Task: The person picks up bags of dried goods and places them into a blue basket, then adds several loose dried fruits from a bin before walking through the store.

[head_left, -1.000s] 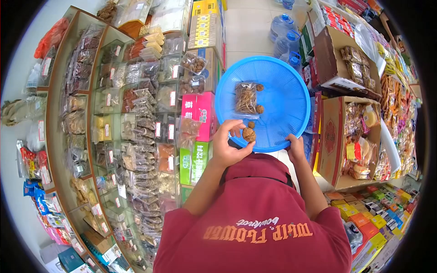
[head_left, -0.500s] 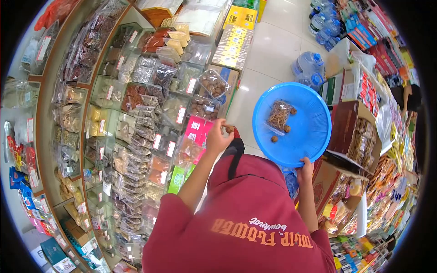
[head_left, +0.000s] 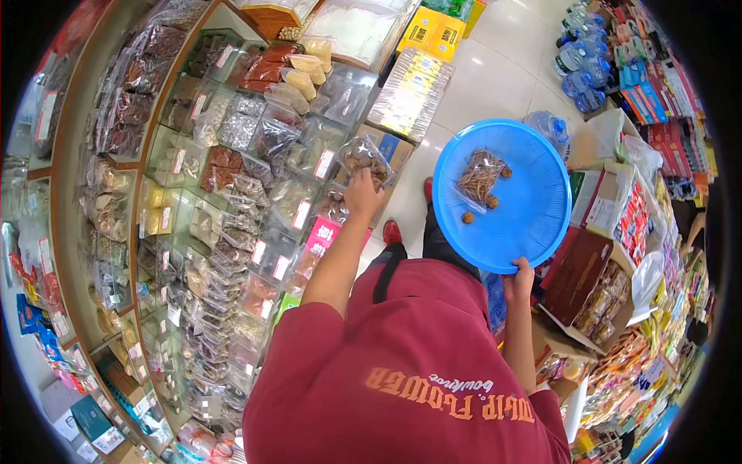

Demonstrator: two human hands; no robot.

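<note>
My left hand (head_left: 363, 193) reaches over a clear container of round brown items (head_left: 365, 157) at the shelf's edge. Its fingertips are down among these items, and whether they pinch one is hidden. With my right hand (head_left: 520, 280) I grip the near rim of a blue plastic basin (head_left: 533, 209), held out over the floor. Inside the basin lie a clear bag of thin brown sticks (head_left: 480, 176) and several round brown items (head_left: 468, 218), loose beside the bag.
Shelves of bagged dried goods (head_left: 232, 255) run along the left. Wrapped yellow boxes (head_left: 413, 85) stand beyond the container. Water bottles (head_left: 550, 127) stand past the basin. Open cartons (head_left: 576, 271) of packaged goods line the right.
My left hand has moved forward from above the pink sign into the clear container; the round item seen in its fingers earlier no longer shows. The basin stays in my right hand.
</note>
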